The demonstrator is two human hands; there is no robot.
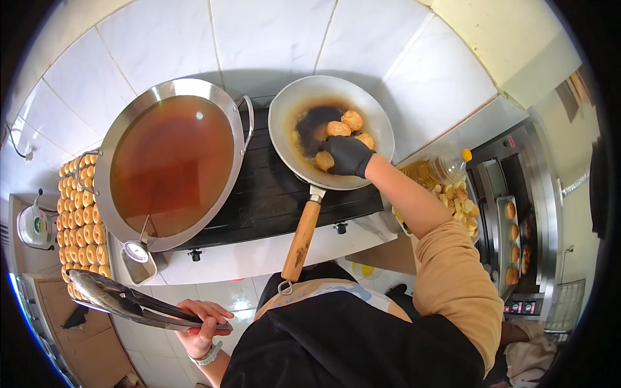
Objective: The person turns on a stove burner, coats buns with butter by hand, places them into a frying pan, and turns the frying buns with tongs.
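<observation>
My left hand (204,328), bare with a watch at the wrist, is closed around the handle end of metal tongs (126,305). The tongs point left, above the floor. My right hand (349,156) wears a black glove and reaches down into a light grey frying pan (284,139). Its fingers are mostly hidden behind the glove's back. Around it lie several browned round pieces of food, one piece (324,160) against the hand and another piece (338,129) just above it. The pan's base is darkened, and its wooden handle (302,239) points toward me.
A wide steel pan (174,89) of brown liquid stands at left, with a dial thermometer (136,251) at its rim. Ring-shaped pastries (81,220) fill the far left. At right are an oil bottle (446,169), yellowish food pieces (462,207) and an oven tray (504,239).
</observation>
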